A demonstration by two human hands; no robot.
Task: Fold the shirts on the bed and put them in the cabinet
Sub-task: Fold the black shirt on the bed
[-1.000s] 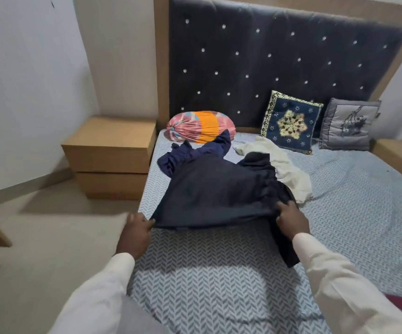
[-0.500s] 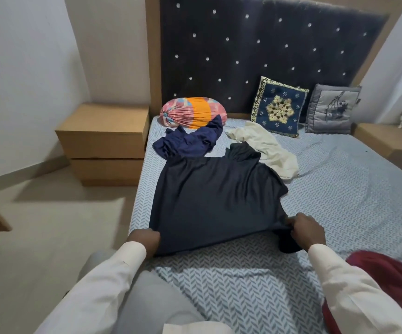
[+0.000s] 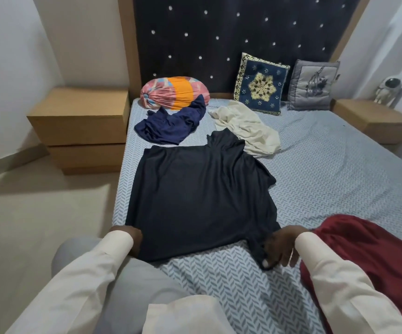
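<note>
Chevron-sheeted bed (image 3: 315,189), near edge. Your left hand (image 3: 132,236) sits at the left corner of the black shirt (image 3: 200,201); its fingers are covered, grip unreadable. Shirt: plain, dark, spread flat, far edge rumpled. Your right hand (image 3: 281,247) pinches the bunched right corner between thumb and fingers.

Far ahead of the fingers (image 3: 283,254) — striped bolster (image 3: 174,92), blue embroidered cushion (image 3: 261,84), grey cushion (image 3: 311,85) along the studded headboard (image 3: 219,32) — astronaut figurine (image 3: 386,91) far right of them.
</note>
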